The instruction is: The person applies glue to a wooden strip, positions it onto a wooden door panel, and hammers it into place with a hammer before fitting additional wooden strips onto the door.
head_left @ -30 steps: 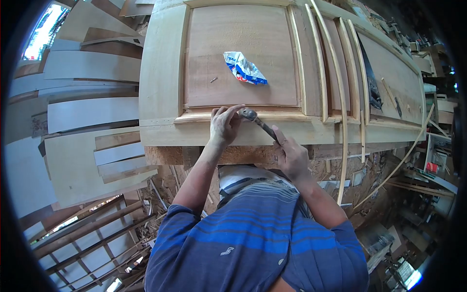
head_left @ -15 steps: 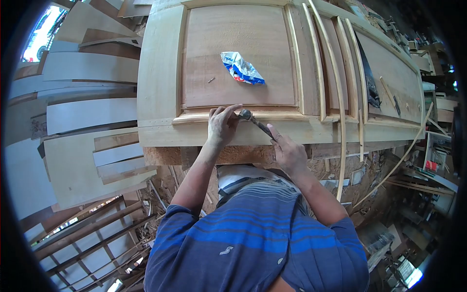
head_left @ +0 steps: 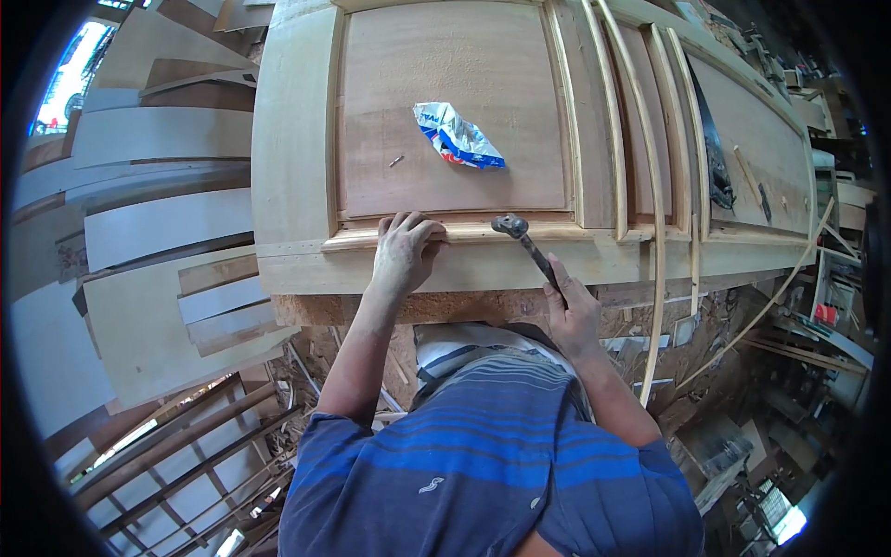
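Wood scraps and shavings litter the brown workshop floor (head_left: pixel 715 320) around one person in a blue, striped, short-sleeved shirt (head_left: pixel 455 455); two bare hands reach over the near side of a pale, panelled wooden frame (head_left: pixel 295 167). One hand, the right hand (head_left: pixel 575 317), is wrapped around the handle of a single dark metal-headed hammer (head_left: pixel 529 245); its head lies in front of one narrow, pale wooden moulding (head_left: pixel 473 231) along the panel's near edge, and whether the two touch cannot be told; the left hand (head_left: pixel 402 255) is half curled, fingertips at that moulding left of the hammer, well apart from its head; whether they pinch anything cannot be seen. Beyond, on the reddish-brown panel (head_left: pixel 510 102), lie one small, thin stub (head_left: pixel 396 161) and one crumpled white-and-blue plastic packet (head_left: pixel 457 137); to the right, one long, curved, pale wooden strip (head_left: pixel 656 213) overhangs the frame's near edge; farther right rests one crumpled black item (head_left: pixel 718 176).
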